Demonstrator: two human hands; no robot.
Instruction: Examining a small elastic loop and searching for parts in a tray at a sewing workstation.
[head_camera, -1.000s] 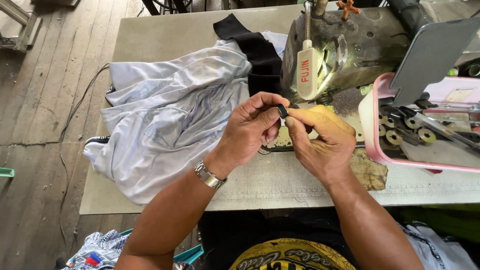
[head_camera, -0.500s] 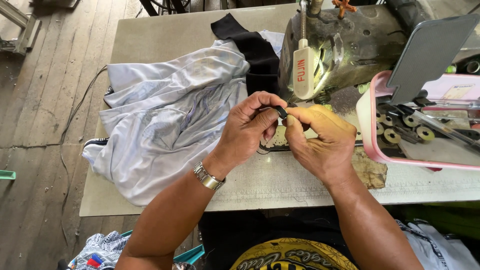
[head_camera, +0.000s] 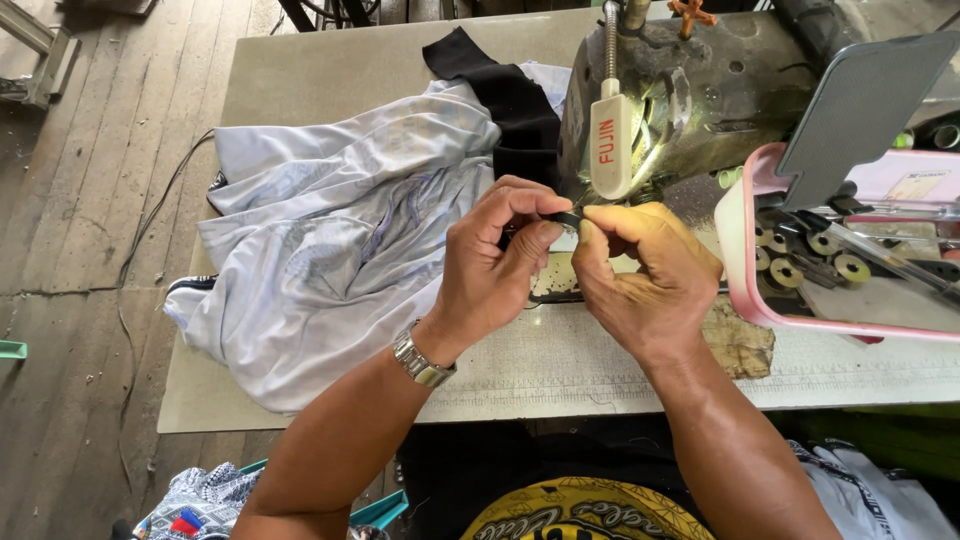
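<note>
My left hand (head_camera: 495, 265) and my right hand (head_camera: 645, 270) meet in front of a grey sewing machine (head_camera: 690, 95). Together their fingertips pinch a small black piece (head_camera: 568, 217), likely a strip of cloth, just under the machine's white lamp (head_camera: 610, 140). A metal watch (head_camera: 422, 357) sits on my left wrist. A pale grey-blue garment (head_camera: 330, 250) lies heaped on the table to the left, and a black cloth (head_camera: 505, 100) runs from it toward the machine.
A pink tray (head_camera: 735, 260) with bobbins and metal tools stands at the right. The sewing table (head_camera: 560, 365) has a ruled front edge. Wooden floor boards (head_camera: 70, 250) lie to the left, with cloth scraps below.
Both hands stay in the same spot; the fingers have shifted slightly on the small black piece.
</note>
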